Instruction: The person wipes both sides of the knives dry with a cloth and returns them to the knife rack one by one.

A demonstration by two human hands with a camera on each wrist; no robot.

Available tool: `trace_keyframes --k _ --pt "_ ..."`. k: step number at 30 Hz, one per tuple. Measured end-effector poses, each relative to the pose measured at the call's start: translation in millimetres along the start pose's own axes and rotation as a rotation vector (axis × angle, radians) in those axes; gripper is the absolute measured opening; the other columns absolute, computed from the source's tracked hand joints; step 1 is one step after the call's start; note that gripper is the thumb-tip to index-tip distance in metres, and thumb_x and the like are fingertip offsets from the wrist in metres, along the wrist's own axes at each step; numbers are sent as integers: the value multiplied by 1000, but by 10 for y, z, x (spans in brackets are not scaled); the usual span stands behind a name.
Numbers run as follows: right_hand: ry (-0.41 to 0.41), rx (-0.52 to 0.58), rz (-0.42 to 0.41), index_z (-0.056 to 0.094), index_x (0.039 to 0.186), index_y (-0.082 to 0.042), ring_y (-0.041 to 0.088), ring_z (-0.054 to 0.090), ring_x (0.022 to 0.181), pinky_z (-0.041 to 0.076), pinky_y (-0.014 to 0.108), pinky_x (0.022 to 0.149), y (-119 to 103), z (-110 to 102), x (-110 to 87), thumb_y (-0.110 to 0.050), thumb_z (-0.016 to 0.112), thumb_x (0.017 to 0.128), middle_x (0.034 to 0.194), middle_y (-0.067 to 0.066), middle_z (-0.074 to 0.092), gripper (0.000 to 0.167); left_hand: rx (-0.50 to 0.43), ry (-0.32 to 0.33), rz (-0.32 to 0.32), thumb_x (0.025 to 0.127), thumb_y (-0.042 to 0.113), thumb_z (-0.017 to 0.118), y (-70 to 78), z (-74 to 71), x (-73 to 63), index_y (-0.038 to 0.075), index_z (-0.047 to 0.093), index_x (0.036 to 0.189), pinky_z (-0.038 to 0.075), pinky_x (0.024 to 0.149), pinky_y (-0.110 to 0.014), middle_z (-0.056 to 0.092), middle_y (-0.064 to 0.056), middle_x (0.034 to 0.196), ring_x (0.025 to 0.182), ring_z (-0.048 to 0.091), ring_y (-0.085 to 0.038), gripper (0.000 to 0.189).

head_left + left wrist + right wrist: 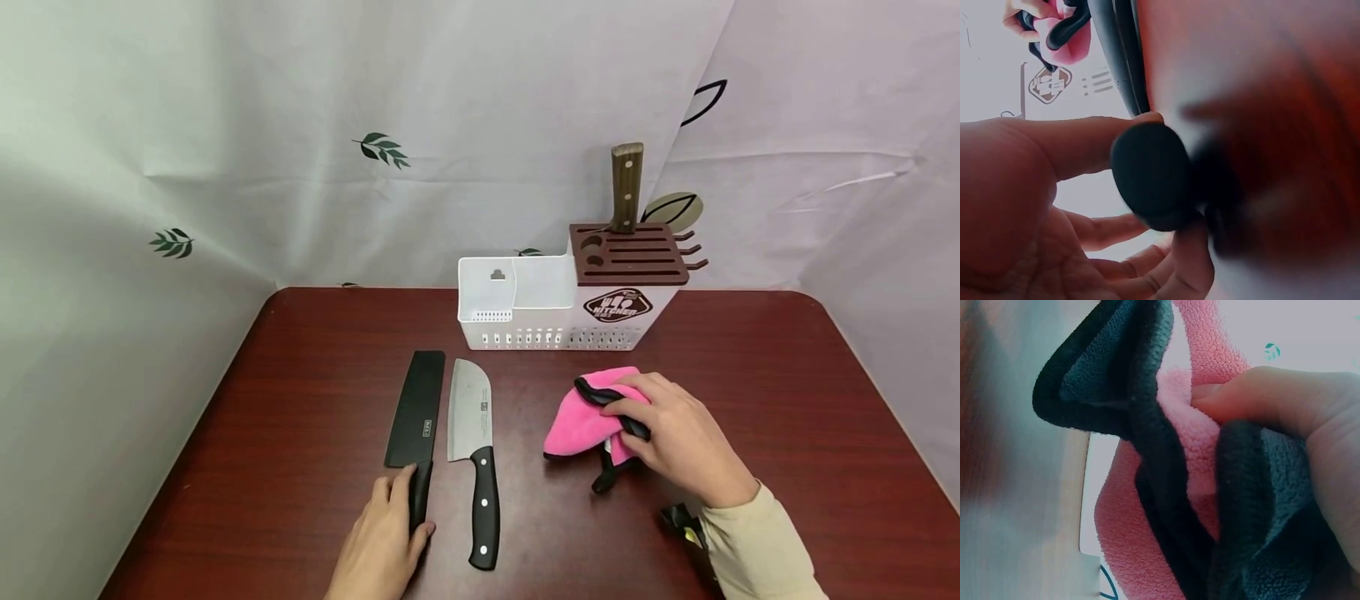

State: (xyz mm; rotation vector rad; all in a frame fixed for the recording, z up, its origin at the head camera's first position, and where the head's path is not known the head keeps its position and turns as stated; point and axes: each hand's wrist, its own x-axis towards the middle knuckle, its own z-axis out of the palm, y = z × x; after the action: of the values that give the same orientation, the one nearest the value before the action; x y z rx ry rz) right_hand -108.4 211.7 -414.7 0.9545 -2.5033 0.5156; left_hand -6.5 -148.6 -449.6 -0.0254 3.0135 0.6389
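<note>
On the table in the head view lies a kitchen knife with a black blade (417, 408). My left hand (378, 533) grips its black handle, whose butt end (1150, 172) faces the left wrist camera. Beside it, to the right, is a second kitchen knife with a bare steel blade (471, 408) and a riveted black handle (486, 508). My right hand (678, 433) holds a bunched pink cloth (581, 421) with black edging. In the right wrist view the thumb presses into the folds of the cloth (1197, 444), and the other fingers are hidden.
A white knife holder (517, 325) with a brown slotted top (637, 258) stands at the table's back edge. A wooden-handled knife (627, 187) is upright in one slot. Near my right sleeve lies a small black and yellow thing (682, 521), partly covered. Patterned white sheets (420, 100) hang around the table.
</note>
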Motion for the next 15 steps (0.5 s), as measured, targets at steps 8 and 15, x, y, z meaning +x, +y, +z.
trace_keyframes --k 8,15 --pt "-12 -3 14 77 96 -16 23 60 96 51 45 77 -2 -7 5 -7 86 65 103 3 64 33 6 -53 -47 81 16 80 45 -54 34 3 51 140 52 74 -54 58 -21 118 92 65 -36 67" --pt "-17 -7 15 77 96 -16 23 59 95 51 45 77 -3 -18 -1 -7 87 65 103 3 64 34 -29 113 49 74 12 79 34 -86 6 7 61 132 53 75 -52 70 -19 108 90 68 -36 61"
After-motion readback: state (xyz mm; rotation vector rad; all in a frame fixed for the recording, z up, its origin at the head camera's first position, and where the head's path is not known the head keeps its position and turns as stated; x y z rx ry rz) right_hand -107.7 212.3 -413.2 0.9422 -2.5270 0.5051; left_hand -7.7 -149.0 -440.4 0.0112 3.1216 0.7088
